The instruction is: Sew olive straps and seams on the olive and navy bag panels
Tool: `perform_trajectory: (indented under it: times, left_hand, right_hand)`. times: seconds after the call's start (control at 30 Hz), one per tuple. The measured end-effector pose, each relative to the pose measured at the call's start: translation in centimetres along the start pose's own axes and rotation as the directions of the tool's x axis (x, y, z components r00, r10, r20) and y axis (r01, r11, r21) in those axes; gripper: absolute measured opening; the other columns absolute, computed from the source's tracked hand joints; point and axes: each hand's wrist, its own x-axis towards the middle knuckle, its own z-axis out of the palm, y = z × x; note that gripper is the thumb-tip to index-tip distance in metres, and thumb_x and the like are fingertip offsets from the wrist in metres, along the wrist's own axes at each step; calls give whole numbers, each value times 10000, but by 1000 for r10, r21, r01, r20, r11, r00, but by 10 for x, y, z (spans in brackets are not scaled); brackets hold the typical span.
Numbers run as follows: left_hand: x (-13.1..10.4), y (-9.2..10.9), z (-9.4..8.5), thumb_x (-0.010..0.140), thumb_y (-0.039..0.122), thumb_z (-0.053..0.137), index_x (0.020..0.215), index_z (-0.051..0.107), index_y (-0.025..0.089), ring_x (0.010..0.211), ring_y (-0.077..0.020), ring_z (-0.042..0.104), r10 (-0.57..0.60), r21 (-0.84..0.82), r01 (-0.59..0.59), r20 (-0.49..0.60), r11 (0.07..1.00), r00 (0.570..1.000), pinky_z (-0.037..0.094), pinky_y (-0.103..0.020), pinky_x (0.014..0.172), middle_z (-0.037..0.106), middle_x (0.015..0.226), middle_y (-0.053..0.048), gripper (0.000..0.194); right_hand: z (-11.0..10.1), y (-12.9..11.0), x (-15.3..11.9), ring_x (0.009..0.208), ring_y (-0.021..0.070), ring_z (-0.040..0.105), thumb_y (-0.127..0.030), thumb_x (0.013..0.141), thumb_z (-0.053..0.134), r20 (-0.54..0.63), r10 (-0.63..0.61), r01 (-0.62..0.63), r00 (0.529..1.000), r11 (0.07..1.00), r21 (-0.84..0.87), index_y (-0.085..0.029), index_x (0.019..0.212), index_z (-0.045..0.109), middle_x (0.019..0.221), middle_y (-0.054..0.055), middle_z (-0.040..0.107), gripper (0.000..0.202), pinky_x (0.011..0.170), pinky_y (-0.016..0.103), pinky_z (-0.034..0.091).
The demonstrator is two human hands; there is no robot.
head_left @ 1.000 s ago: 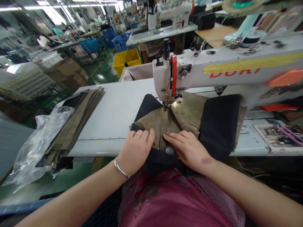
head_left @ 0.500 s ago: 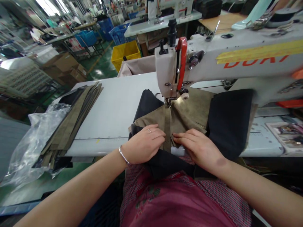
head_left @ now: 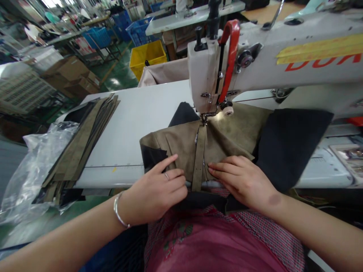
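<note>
Olive-brown fabric [head_left: 181, 139] lies creased under the presser foot [head_left: 204, 120] of a white sewing machine [head_left: 195, 75]. A narrow olive strip [head_left: 199, 158] runs from the foot toward my body, with slim gaps along its sides. My left hand [head_left: 159, 189] rests on the fabric left of the strip, index finger stretched out, other fingers bent, thumb hidden. To the strip's right, my right hand [head_left: 241, 177] has its fingers pressed together on the fabric edge; its thumb is out of sight. Black fabric [head_left: 292, 147] spreads to the right, and a black corner [head_left: 153, 156] shows near my left hand.
A stack of olive and black strips [head_left: 76, 147] lies on the table's left end beside clear plastic [head_left: 36, 155]. Beyond the white table [head_left: 127, 121] stand a yellow bin [head_left: 147, 56], cardboard boxes [head_left: 68, 73] and blue crates [head_left: 98, 37]. Other people are in the far background.
My left hand has shifted left and toward me, its index finger now extended. More olive fabric shows left of the strip. The right hand stays near the same spot on the fabric.
</note>
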Motion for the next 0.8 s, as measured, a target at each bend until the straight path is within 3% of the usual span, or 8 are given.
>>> perform_trajectory:
  times: [0.1,0.17,0.27,0.33,0.5,0.57,0.7,0.8]
  left_hand:
    - [6,-12,-13,921,436,530,989,639,186,1113,-215,584,-100,-213,117,87,970,991,86,-528,1220,691,965,-24,281]
    - [14,-14,-11,984,384,429,1040,640,190,1073,-195,590,-177,-223,194,96,955,980,193,-500,1187,687,1006,-29,292]
    - [27,-16,-1,976,228,433,1255,562,202,1190,-221,510,-280,-145,291,90,946,956,341,-455,1087,549,1358,-61,308]
    - [33,-18,2,912,235,554,1373,467,229,1274,-256,431,-270,-132,284,115,950,956,348,-462,1074,422,1491,-44,469]
    - [41,-19,2,729,335,759,1425,403,194,1265,-279,421,-209,-168,230,135,959,969,346,-466,1083,442,1478,-55,795]
    - [43,-20,5,741,331,745,1397,436,154,1241,-274,442,-217,-172,228,85,958,973,364,-452,1071,493,1429,-76,747]
    - [50,-26,18,866,127,549,1232,586,147,1105,-209,531,-209,-180,193,-75,965,975,422,-378,1019,627,1256,-55,369]
    - [57,-26,22,874,94,510,1152,627,121,1030,-222,546,-181,-108,171,-91,979,979,454,-384,969,648,1147,-94,302]
  right_hand:
    - [-3,-4,4,1021,216,519,-175,953,492,55,-21,24,998,998,-62,-171,1195,616,1230,23,634,273,815,375,400]
    - [-5,-7,6,989,216,515,-178,955,481,111,-18,29,994,995,-96,-162,1188,612,1187,45,632,268,792,372,389]
    - [-8,-9,8,928,224,497,-193,953,474,173,-17,42,985,990,-137,-174,1247,574,1076,64,621,311,767,373,372]
    - [-10,-11,7,896,231,478,-218,941,493,202,-6,38,979,987,-156,-215,1292,540,1027,59,599,354,752,375,359]
    - [-11,-18,13,871,255,465,-317,910,544,215,42,2,976,980,-199,-267,1235,561,980,58,562,330,731,398,358]
    - [-7,-18,15,847,253,471,-310,919,527,187,46,-10,981,982,-189,-253,1181,586,939,56,562,274,713,399,377]
    - [3,-12,13,922,233,511,-259,949,485,67,33,-33,997,999,-5,-157,1257,556,1045,95,606,332,807,389,455]
    - [3,-3,7,978,229,530,-207,947,479,31,30,-32,999,996,81,-135,1248,581,1134,115,621,326,849,387,481]
